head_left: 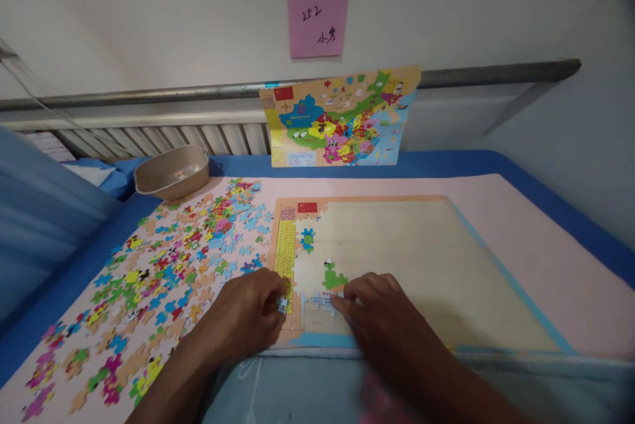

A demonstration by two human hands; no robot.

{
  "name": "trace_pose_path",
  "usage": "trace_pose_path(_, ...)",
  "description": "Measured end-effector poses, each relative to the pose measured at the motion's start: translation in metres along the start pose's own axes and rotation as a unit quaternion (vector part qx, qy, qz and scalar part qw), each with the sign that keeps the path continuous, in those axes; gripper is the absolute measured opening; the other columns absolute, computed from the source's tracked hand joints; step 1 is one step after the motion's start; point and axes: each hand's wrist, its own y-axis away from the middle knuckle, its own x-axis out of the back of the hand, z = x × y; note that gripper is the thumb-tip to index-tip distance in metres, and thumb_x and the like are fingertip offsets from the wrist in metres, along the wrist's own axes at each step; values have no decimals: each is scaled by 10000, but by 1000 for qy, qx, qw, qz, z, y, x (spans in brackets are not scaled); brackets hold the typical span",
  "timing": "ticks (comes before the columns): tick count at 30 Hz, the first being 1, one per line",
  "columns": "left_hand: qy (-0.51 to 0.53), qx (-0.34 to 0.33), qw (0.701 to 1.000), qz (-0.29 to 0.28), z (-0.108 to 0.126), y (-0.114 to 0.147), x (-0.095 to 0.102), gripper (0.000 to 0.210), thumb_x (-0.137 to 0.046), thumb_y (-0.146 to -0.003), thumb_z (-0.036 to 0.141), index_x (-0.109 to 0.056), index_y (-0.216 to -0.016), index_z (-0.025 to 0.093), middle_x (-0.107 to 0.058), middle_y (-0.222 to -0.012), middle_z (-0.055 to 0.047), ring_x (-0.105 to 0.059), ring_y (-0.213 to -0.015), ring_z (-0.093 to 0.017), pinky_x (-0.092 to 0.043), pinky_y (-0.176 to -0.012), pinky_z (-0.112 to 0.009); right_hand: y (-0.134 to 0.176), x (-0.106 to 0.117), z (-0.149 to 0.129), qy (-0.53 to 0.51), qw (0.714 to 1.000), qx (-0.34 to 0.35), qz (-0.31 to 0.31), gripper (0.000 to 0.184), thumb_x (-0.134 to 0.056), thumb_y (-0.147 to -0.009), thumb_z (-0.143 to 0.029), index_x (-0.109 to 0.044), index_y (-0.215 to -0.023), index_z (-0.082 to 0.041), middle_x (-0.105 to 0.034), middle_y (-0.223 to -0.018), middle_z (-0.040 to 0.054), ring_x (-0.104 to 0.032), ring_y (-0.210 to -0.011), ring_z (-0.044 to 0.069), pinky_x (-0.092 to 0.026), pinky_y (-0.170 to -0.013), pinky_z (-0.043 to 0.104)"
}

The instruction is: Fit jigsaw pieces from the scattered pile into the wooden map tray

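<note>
My left hand [253, 311] is closed in a pinch on a light blue puzzle piece [282, 305] over the lower left of the puzzle board [397, 265]. My right hand [380, 305] has its index finger stretched to the right end of some joined light blue pieces with printed text [321, 299]; its other fingers curl loosely, with nothing visible in them. Green pieces [334, 279] lie just above that text strip. Farther up the board is a blue and green cluster [308, 239]. Joined yellow pieces [286, 245] run down the left side, with a red flag [307, 208] at the top.
Many loose puzzle pieces [163, 278] spread over the pink surface [506, 212] to the left. A beige basin [171, 176] stands behind them. The printed reference map [342, 123] hangs from a metal rail [471, 77], below a pink note [318, 14]. Blue fabric [44, 212] borders the left.
</note>
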Motion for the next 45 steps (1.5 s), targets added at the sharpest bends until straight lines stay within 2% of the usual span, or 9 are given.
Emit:
trace_pose_path(4,24,1,1000,4,-3,0,0,145,-594,-700,133,-591,-811,227,-609,-752,42,-515,-706,-140,-299,-649,-285,0,-2,1,6,1000,-3,-12,226,-697,-947,-101,-733,-1130,-228,-694,-973,40,-530,-889,220,-315,-818,372)
trace_pose_path(8,94,-18,995,-8,-9,0,-1,130,-553,-725,114,-587,-799,216,-623,-780,34,-533,-737,-137,-331,-673,-279,-2,-1,2,7,999,-9,-35,229,-712,-951,-118,-736,-1151,-228,-706,-990,44,-548,-906,225,-321,-826,380)
trace_pose_path(13,258,3,964,-61,-15,-2,1,124,-518,-753,151,-615,-810,204,-593,-779,34,-515,-734,-126,-380,-691,-261,-3,1,2,-1,1000,-1,-17,235,-716,-943,-113,-739,-1149,-224,-709,-982,46,-554,-901,226,-326,-822,380)
trace_pose_path(19,342,42,937,-58,-15,-6,4,83,-601,-748,230,-648,-809,196,-641,-795,17,-556,-749,-133,-423,-722,-268,-2,1,1,-5,1000,-11,-15,239,-707,-931,-90,-748,-1114,-239,-705,-956,37,-545,-877,219,-317,-815,372)
trace_pose_path(26,334,46,940,-40,-15,-8,2,176,-619,-784,219,-733,-914,186,-762,-969,-44,-657,-910,-175,-485,-866,-302,-3,4,0,-2,999,-20,-39,251,-664,-948,-76,-747,-1121,-238,-708,-972,44,-551,-893,223,-322,-824,380)
trace_pose_path(30,304,42,951,-38,-8,-8,3,128,-586,-844,200,-708,-882,186,-732,-881,-18,-623,-826,-152,-473,-796,-276,-6,5,-2,15,997,-27,-77,234,-666,-937,-70,-751,-1076,-238,-709,-996,59,-555,-915,230,-331,-826,384)
trace_pose_path(38,252,20,965,-67,23,-25,9,200,-511,-788,71,-680,-794,178,-638,-741,32,-554,-717,-116,-408,-691,-229,-8,4,-4,37,998,-14,-52,190,-707,-939,-81,-765,-1020,-242,-694,-967,61,-545,-916,235,-330,-817,384)
trace_pose_path(41,245,16,967,-73,33,-35,5,223,-499,-763,49,-684,-766,174,-644,-723,33,-567,-713,-116,-410,-685,-227,-7,3,-3,38,998,-12,-58,176,-728,-941,-104,-768,-1037,-246,-694,-980,56,-548,-928,239,-326,-820,387)
trace_pose_path(45,238,8,969,-67,34,-41,-6,223,-505,-779,41,-676,-731,176,-676,-737,19,-600,-734,-124,-429,-706,-236,-7,1,-2,38,997,-12,-72,209,-722,-938,-98,-763,-1076,-249,-698,-1009,56,-554,-947,244,-317,-823,393)
